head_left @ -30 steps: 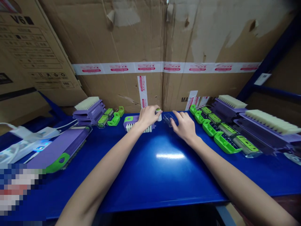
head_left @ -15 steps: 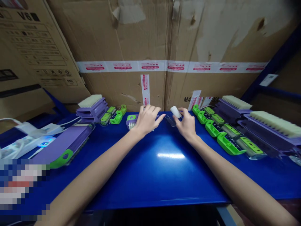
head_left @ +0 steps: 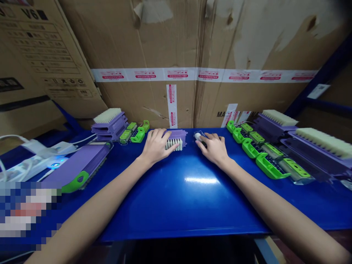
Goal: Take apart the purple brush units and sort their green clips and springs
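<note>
My left hand (head_left: pixel 155 145) lies over a small purple brush (head_left: pixel 176 138) with white bristles at the back of the blue table (head_left: pixel 181 205), fingers curled round its left end. My right hand (head_left: pixel 214 146) rests just right of it, fingers bent over a small white piece (head_left: pixel 197 136) set in a clear plastic case. The two hands are a short gap apart.
Green-and-purple brush parts (head_left: pixel 261 150) line the right side, with larger purple brushes (head_left: pixel 316 146) behind. A purple brush stack (head_left: pixel 110 123) and green clips (head_left: pixel 134 132) sit back left, a long purple unit (head_left: pixel 79 165) and a power strip (head_left: pixel 35 161) further left. Cardboard boxes (head_left: pixel 192 62) wall the back.
The white piece went from my left hand to my right, which lifted it and has now lowered it to the clear case. My left hand has shifted left over the purple brush.
</note>
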The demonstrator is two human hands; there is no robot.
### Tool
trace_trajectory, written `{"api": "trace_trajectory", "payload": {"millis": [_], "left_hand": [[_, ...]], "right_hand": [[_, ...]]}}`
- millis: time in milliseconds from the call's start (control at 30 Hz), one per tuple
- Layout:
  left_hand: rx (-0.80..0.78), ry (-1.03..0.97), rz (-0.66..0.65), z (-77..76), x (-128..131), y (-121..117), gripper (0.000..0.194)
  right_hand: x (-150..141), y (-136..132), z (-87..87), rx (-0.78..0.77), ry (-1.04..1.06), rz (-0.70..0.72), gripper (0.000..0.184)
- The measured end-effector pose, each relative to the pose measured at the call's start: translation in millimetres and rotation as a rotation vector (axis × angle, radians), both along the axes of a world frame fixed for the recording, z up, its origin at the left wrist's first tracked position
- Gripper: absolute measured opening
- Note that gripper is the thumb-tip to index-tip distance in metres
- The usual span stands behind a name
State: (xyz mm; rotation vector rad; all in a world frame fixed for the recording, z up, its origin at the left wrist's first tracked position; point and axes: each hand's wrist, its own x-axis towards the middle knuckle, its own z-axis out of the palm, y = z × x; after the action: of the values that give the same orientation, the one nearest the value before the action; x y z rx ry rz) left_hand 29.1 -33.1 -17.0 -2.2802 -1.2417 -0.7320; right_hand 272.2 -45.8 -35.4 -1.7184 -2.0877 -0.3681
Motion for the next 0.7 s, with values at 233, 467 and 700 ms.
{"api": "trace_trajectory", "payload": {"millis": [233,467,700], "left_hand": [[-0.154,-0.109,-0.046,3.9,-9,1,0.057],[-0.483,-0.258,0.152,12.0,-17,2,0.091],[-0.316,-0.241,-0.091,-1.8,-10,3,0.072]], "right_hand": [[2,1,-6.2,0.016,-0.068,-0.014,0.036],[13,7,-9.5,0.102,-0.055,-0.106,0.036],[-1,-3,2.5,0.183,0.151,0.16,0.057]]}}
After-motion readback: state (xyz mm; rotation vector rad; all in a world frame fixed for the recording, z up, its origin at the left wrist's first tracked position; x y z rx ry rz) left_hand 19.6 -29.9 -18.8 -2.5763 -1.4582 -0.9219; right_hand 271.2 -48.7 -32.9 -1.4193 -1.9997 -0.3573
